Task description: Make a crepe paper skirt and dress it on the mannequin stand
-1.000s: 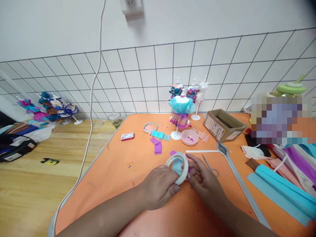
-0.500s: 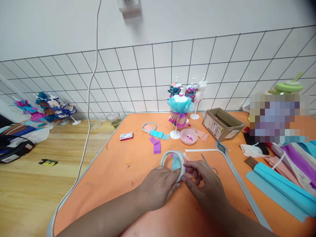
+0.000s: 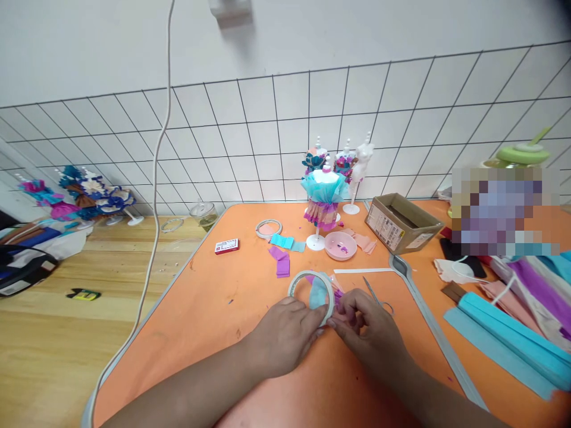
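"Over the orange table (image 3: 200, 333), what are the hands doing with the tape roll (image 3: 331, 295)?"

"The left hand (image 3: 288, 339) is grasping it by the lower rim, fingers wrapping round, so the roll is tilting on edge in front of the person. Whether it is also touching the tabletop, I cannot tell. The right hand (image 3: 372, 333) is curling its fingers inward, its thumb tip resting against the roll's right side."

"Is it pinching anything there?"

"I cannot tell; the fingers themselves are hiding whatever may be lying between the tips."

"So what could be going wrong?"

"If those fingertips are working at a loose end, the tape could be tearing or folding onto itself, since so thin an edge is giving a nail little to catch. I am also worrying about the scraps: a pale blue piece (image 3: 317, 292) and some purple scraps (image 3: 338, 291) are showing right behind the roll, and a sticky face dipping that way could be lifting them."

"And the scissors (image 3: 371, 289)?"

"They are lying just beyond the right hand, blades pointing toward the pink dish (image 3: 332, 242). A careless reach outward could be knocking them, or bringing a knuckle against metal."

"And if the left grip is slackening?"

"Then the roll could be slipping away, because I am seeing no other firm hold."
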The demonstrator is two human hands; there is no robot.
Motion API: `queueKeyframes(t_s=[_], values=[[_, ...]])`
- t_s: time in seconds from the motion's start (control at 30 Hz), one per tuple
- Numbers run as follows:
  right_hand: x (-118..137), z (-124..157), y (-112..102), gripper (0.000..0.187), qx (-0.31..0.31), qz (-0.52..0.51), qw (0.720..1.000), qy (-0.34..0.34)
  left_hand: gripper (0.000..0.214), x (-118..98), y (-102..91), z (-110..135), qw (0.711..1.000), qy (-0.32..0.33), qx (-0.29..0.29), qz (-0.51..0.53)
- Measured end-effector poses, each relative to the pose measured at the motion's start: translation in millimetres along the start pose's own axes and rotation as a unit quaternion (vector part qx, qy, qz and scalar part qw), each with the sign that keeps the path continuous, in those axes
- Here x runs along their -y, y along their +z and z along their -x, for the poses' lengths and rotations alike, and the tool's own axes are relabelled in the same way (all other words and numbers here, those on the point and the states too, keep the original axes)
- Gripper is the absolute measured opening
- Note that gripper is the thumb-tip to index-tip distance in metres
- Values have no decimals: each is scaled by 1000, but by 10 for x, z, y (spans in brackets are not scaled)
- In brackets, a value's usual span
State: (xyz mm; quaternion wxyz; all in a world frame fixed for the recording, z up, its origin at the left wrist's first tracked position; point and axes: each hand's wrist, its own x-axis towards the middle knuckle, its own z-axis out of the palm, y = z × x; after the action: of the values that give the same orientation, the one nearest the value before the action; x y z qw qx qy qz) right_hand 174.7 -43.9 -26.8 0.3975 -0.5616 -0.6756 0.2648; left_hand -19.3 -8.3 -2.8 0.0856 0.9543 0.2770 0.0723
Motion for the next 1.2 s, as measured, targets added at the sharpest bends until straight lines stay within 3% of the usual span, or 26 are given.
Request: queueKeyframes(t_s=[0.03,0.17,0.3,0.4,0.6,0.8,0.87,0.93,1.0,1.07,1.1,1.17,1.2], values=[[-5,6,2,14,-21,-6,1000,-4,31,-8,-21,2,1000,-2,-1,10],[-17,20,-14,36,-59,33,994,-87,30,-55,-80,19,998,-22,-13,52],[2,28,-55,15,-103,130,966,-199,27,-86,-69,23,994,-55,-4,98],[51,39,-79,12,-71,137,964,-215,25,-75,-46,14,991,-64,-16,112],[87,90,-37,12,-3,123,963,-241,21,-41,-15,37,991,-69,-101,62],[194,175,-74,16,-20,128,940,-315,23,-153,12,54,975,-30,-152,162],[277,225,-136,19,-52,122,931,-341,27,-79,-36,58,960,-65,-152,227],[342,270,-204,20,-68,98,924,-363,33,96,-128,73,931,-164,-172,278],[363,284,-255,14,-68,81,919,-379,33,316,-239,97,912,-251,-226,231],[333,249,-272,14,-65,54,936,-341,31,495,-330,117,913,-296,-229,160],[304,215,-266,16,-60,24,955,-288,32,552,-359,120,921,-301,-215,122],[232,132,-235,15,-41,-77,988,-126,35,599,-374,111,936,-302,-176,50],[195,91,-215,17,-23,-142,989,-32,36,599,-363,99,942,-297,-153,16]])
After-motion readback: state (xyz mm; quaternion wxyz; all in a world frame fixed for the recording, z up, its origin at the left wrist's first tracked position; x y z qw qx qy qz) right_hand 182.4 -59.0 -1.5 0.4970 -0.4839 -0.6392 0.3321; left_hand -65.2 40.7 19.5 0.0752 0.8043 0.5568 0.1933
